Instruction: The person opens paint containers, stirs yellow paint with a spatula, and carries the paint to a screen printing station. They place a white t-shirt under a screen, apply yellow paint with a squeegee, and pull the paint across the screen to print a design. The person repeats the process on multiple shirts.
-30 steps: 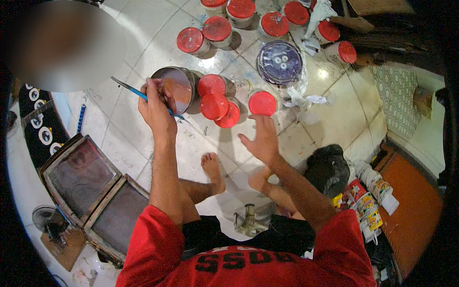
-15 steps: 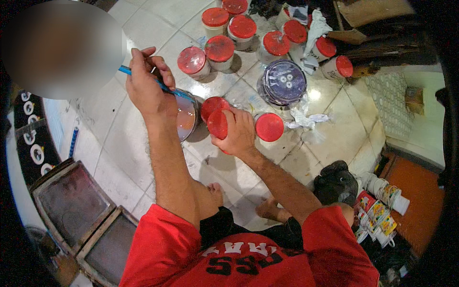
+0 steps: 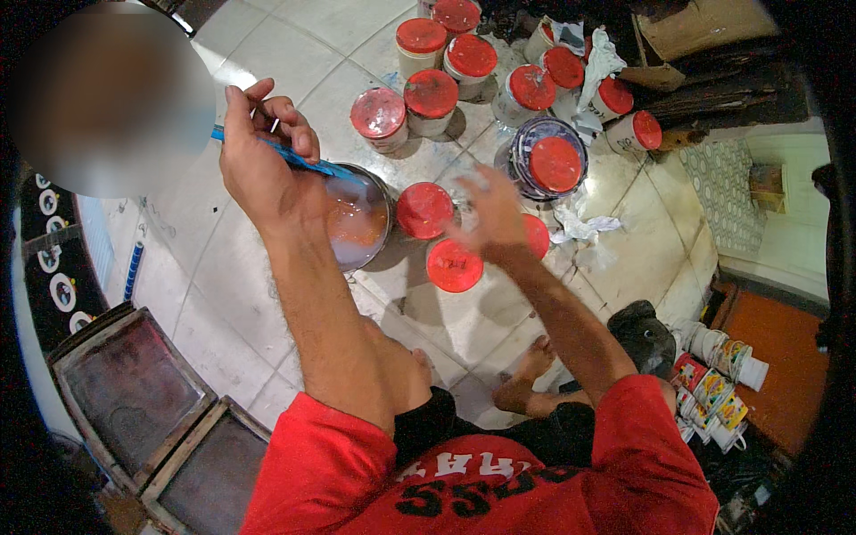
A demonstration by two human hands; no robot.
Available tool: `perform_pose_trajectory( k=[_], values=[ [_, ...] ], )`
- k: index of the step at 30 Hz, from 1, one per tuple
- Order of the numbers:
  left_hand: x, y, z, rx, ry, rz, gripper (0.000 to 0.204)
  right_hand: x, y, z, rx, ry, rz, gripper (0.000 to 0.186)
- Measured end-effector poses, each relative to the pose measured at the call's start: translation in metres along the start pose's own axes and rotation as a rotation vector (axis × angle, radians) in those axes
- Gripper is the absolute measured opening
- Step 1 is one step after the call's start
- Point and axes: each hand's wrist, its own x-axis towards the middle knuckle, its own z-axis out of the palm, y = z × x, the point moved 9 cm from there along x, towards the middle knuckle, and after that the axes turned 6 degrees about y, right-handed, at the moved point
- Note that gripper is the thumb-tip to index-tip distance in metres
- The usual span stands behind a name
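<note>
A metal bowl (image 3: 357,227) of orange paint sits on the tiled floor (image 3: 223,294) just right of the left hand (image 3: 259,165), which grips a blue stick (image 3: 294,156) slanting into it. The right hand (image 3: 486,218) hovers blurred, fingers spread, over three red-lidded jars (image 3: 424,210); about nine more stand beyond.

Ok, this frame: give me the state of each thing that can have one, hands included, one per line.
Left hand: closed on the blue stick.
Right hand: open, blurred, above the red-lidded jars.
Metal bowl: uncovered, holding orange paint.
Red-lidded jars: lids on, upright.
Large tub: red lid lying on top.
Wooden screen frames: lying flat on the floor.
</note>
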Motion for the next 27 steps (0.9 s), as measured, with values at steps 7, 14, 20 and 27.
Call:
perform_pose_trajectory(
  k=[7, 14, 20, 27],
  values=[
    [0.002, 0.009, -0.013, -0.006, -0.021, 0.002, 0.036, 0.014, -0.025, 0.058, 0.133, -0.129, -0.039, 0.08],
    [0.009, 0.015, -0.025, -0.026, -0.035, -0.025, 0.034, 0.025, 0.01, 0.036, 0.209, -0.126, -0.049, 0.078],
    [0.015, 0.008, -0.028, -0.019, -0.045, -0.035, 0.037, 0.017, 0.0, 0.03, 0.068, -0.087, -0.079, 0.077],
    [0.014, -0.007, -0.022, 0.085, -0.061, -0.047, 0.037, 0.05, 0.104, -0.097, -0.028, 0.526, -0.019, 0.054]
  ],
)
